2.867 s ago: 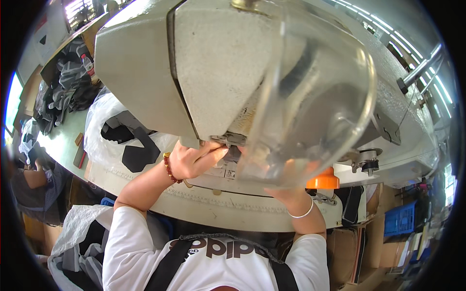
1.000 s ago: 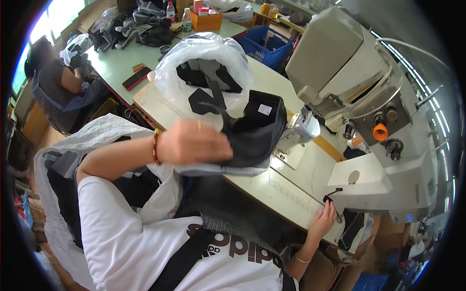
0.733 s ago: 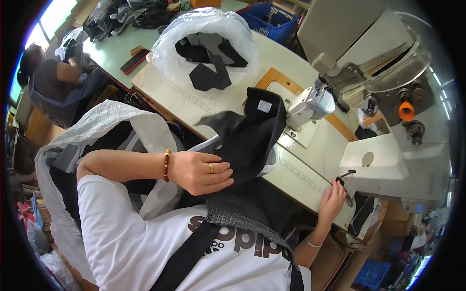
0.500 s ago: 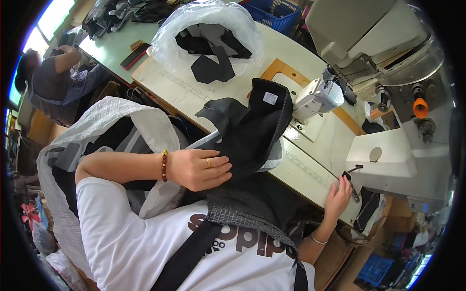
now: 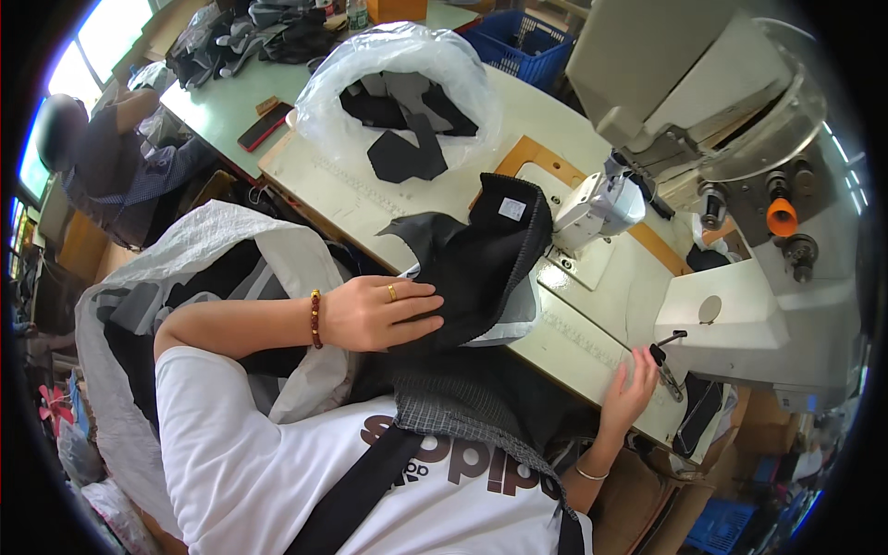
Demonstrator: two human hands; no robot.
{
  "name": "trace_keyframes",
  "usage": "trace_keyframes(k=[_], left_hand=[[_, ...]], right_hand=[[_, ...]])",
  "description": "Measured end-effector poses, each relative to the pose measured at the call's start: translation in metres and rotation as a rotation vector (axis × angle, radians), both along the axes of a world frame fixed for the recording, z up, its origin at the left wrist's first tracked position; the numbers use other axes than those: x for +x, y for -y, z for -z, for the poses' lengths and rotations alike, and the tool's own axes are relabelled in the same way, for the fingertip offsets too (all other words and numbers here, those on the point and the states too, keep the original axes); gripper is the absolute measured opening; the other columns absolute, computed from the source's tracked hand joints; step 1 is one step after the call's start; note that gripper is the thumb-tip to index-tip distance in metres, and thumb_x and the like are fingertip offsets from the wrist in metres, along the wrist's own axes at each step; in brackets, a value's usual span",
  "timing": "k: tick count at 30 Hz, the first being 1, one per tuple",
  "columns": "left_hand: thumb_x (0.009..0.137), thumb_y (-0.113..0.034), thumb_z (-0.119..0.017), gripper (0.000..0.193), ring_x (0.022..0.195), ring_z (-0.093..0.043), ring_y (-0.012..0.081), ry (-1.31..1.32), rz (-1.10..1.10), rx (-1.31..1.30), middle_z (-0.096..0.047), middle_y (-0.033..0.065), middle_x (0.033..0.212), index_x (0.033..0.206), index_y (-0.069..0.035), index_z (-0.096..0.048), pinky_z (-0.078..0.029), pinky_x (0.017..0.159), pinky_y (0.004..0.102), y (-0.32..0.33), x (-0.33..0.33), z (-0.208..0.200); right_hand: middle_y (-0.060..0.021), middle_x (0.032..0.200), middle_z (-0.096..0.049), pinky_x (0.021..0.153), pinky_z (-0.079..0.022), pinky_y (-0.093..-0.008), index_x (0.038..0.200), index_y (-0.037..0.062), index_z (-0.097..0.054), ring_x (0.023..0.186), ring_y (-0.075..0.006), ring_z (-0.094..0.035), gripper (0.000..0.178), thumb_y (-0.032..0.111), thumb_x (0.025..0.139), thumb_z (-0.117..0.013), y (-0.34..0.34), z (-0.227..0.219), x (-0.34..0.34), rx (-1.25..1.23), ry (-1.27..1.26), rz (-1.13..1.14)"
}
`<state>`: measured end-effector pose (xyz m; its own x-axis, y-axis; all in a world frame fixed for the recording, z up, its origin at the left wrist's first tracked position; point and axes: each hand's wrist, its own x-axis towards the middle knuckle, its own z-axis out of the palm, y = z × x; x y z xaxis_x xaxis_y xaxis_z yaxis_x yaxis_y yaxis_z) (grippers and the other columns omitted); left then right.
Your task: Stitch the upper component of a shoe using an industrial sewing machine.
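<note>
**A:** While the left hand [image 5: 375, 314] lies flat with fingers spread on the stack of black fabric pieces [image 5: 476, 264], which step would you call this?

**B:** I'd judge it a handling step, not stitching. The stack sits at the near edge of the cream sewing table [image 5: 370, 190], at about seven o'clock from the sewing machine head [image 5: 601, 208] and clear of its needle. The palm presses down on the fabric; nothing is pinched.

**A:** And further left?

**B:** A white woven sack [image 5: 240, 259] of dark pieces stands at nine o'clock from that hand. At twelve o'clock from the stack, a clear plastic bag [image 5: 398, 92] holds more cut pieces.

**A:** The right hand [image 5: 634, 393]?

**B:** At four o'clock from the stack, on the table's front edge, fingertips touching a small black lever [image 5: 664, 356]. The fingers look loosely extended; I cannot tell whether they grip it.

**A:** What does the next move need?

**B:** Probably a firm hold on the top piece, so only one layer slides free.
</note>
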<state>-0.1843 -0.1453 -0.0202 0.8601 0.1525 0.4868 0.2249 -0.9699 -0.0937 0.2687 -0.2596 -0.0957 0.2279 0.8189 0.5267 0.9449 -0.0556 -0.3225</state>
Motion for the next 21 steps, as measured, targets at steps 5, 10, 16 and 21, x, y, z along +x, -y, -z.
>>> trace_keyframes(k=[5,10,16,21], left_hand=[[0.078,-0.004,-0.065,0.042,0.098,-0.076,0.0333,0.223,0.007,-0.406,-0.077,0.0163,0.112,0.119,0.002,-0.075,-0.062,0.08,0.0396,-0.013,0.015,-0.047],[0.093,-0.013,-0.066,0.023,0.076,-0.075,0.0287,0.376,0.044,-0.618,-0.078,0.0172,0.091,0.109,0.002,-0.076,-0.059,0.07,0.0351,-0.001,0.057,-0.109],[0.101,-0.037,-0.065,0.034,0.066,-0.07,0.0232,0.355,0.461,-0.658,-0.076,0.0143,0.079,0.097,-0.004,-0.069,-0.051,0.06,0.0341,0.015,0.129,-0.137],[0.098,-0.032,-0.069,0.029,0.066,-0.068,0.0237,0.23,0.638,-0.656,-0.075,0.0123,0.08,0.099,-0.003,-0.069,-0.05,0.063,0.0353,0.031,0.199,-0.143]], right_hand=[[-0.0199,0.138,-0.062,0.109,-0.047,-0.0458,0.138,-0.0005,-0.062,0.127,-0.0394,-0.059,0.051,0.009,0.089,-0.074,-0.004,-0.018,-0.051,-0.022,-0.272,-0.31],[-0.0255,0.158,-0.045,0.123,-0.036,-0.0451,0.16,-0.0052,-0.032,0.149,-0.0405,-0.042,0.096,0.026,0.088,-0.086,-0.017,-0.025,-0.101,-0.135,-0.712,-0.608],[-0.0175,0.151,-0.056,0.115,-0.044,-0.0367,0.159,0.0017,-0.039,0.142,-0.0226,-0.05,0.082,0.015,0.091,-0.084,0.016,-0.021,-0.099,-0.029,-1.234,-0.312],[-0.0005,0.105,-0.069,0.085,-0.055,-0.0293,0.118,0.0041,-0.064,0.095,-0.0086,-0.064,0.027,0.006,0.094,-0.076,0.118,-0.019,-0.037,0.128,-1.415,-0.255]])
